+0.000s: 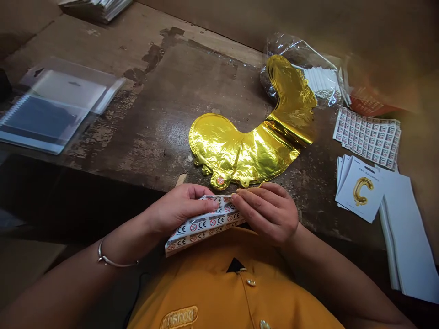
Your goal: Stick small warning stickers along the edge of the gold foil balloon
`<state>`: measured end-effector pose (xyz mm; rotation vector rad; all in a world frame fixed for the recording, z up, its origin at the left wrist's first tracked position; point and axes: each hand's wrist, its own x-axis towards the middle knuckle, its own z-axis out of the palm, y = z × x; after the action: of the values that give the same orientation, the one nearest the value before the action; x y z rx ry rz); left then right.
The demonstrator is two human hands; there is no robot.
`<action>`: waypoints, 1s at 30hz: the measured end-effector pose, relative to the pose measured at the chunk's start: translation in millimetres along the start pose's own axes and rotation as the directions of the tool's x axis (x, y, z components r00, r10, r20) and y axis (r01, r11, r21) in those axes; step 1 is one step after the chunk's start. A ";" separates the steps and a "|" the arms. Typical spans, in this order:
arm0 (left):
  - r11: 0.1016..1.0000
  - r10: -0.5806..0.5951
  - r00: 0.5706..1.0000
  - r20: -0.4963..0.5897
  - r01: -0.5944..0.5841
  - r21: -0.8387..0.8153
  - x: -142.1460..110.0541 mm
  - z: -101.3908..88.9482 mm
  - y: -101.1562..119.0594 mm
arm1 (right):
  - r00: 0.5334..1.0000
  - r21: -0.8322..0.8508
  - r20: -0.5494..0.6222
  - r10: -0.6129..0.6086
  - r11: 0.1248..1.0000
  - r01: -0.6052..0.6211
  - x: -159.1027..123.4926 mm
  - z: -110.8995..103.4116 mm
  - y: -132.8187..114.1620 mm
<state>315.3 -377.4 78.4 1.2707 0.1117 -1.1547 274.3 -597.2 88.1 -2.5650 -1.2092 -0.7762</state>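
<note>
Workbench (154, 114) — worn, stained wood — under a gold foil balloon (240, 155).

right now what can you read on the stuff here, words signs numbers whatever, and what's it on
"CE" and a red crossed-out circle sign, repeated on the held sticker sheet
"FOIL BALLOONS" on the white card, above a gold letter "C"
Too small or blurred: the second sticker sheet, the orange packet, the embroidered shirt badge
</note>
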 end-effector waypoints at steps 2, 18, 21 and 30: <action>0.998 -0.025 1.000 -0.004 0.025 -0.061 0.0 0.1 -0.8 | 1.000 -0.008 0.021 -0.012 1.000 0.012 0.4 -1.5 1.2; 0.523 0.550 0.835 0.002 -0.347 0.778 -16.9 -10.0 8.6 | 0.810 0.302 0.006 0.586 0.771 -0.560 25.3 -16.2 9.6; 0.079 0.663 0.690 0.289 -0.448 0.890 -18.8 -10.8 10.9 | 0.684 0.330 0.220 0.696 0.607 -0.723 34.4 -3.1 28.7; -0.141 0.516 0.725 0.457 -0.454 0.880 12.2 -27.7 4.4 | 0.618 0.290 0.475 0.627 0.551 -0.782 36.2 40.9 53.4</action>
<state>338.3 -363.9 63.5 2.2538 -1.3496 -0.3030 349.4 -591.9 75.3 -2.4371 -0.2114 0.1350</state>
